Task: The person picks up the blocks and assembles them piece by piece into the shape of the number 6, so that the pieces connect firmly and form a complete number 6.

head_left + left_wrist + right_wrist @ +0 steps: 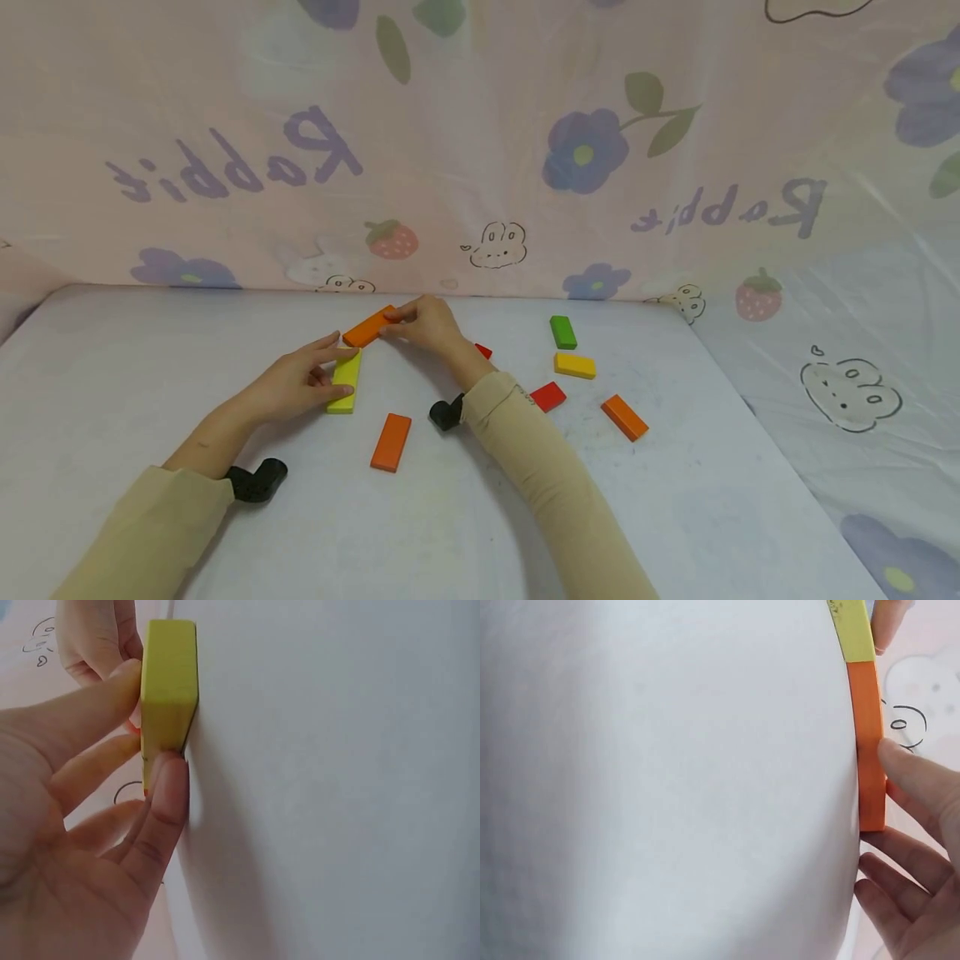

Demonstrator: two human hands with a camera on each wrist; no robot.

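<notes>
My left hand (288, 383) holds a yellow-green block (342, 398) flat on the white table, fingers near its far end and thumb on its side. In the left wrist view that yellow-green block (171, 664) shows its end face, with the thumb (171, 791) against it. At the block's far end lies an orange block (367, 328), set at an angle to it. My right hand (431, 323) grips the right end of this orange block between thumb and fingers. The right wrist view shows the orange block (868, 742) meeting the yellow-green block (853, 630) end to end.
A second orange block (391, 443) lies nearer me. To the right are a green block (563, 332), a yellow block (574, 366), a red block (548, 397) and another orange block (625, 417). One red block (483, 351) is partly behind my right wrist. A printed curtain (480, 167) hangs behind.
</notes>
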